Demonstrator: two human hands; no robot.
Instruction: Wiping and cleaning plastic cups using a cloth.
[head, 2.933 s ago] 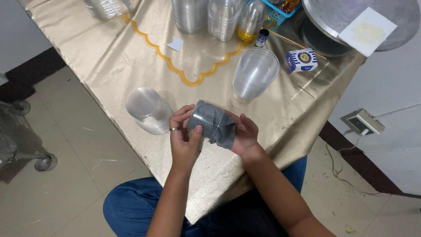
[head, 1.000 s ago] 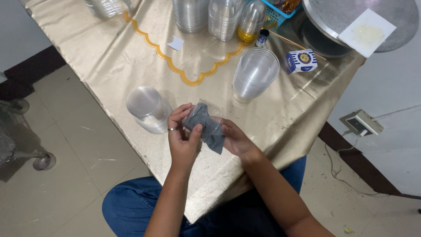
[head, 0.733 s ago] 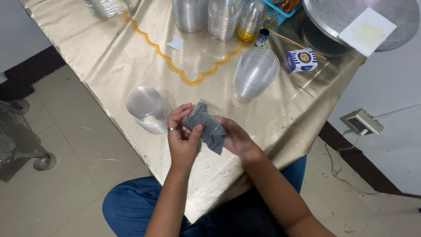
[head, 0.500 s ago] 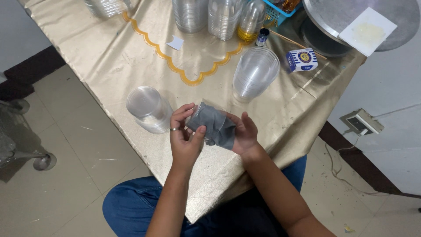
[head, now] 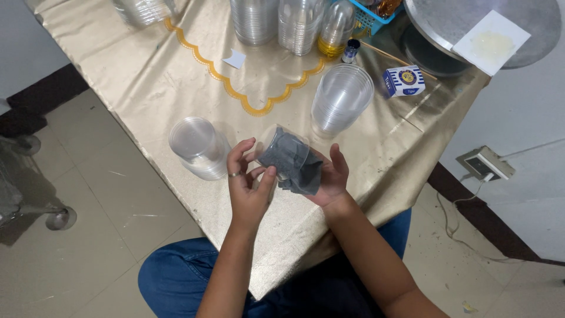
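Observation:
I hold a clear plastic cup [head: 281, 145] on its side above the near edge of the table. A grey cloth [head: 295, 166] is stuffed into it and hangs out of its mouth. My left hand [head: 247, 187] grips the cup from the left, fingers around its wall. My right hand [head: 331, 178] cups the cloth from the right and below. A stack of clear cups [head: 340, 100] stands upright just beyond my hands. Another stack of clear cups [head: 198, 146] lies to the left of them.
A gold cloth covers the table [head: 176, 76]. At the far edge stand more cup stacks [head: 254, 20], a clear bottle with yellow liquid [head: 335, 30], a blue basket [head: 368, 15], a small blue-white box [head: 404, 80] and a round metal tray [head: 471, 29]. A wall socket [head: 485, 163] sits at right.
The grey cloth, earlier bunched between my hands, now sits pushed inside the clear cup, and my right hand has turned around it.

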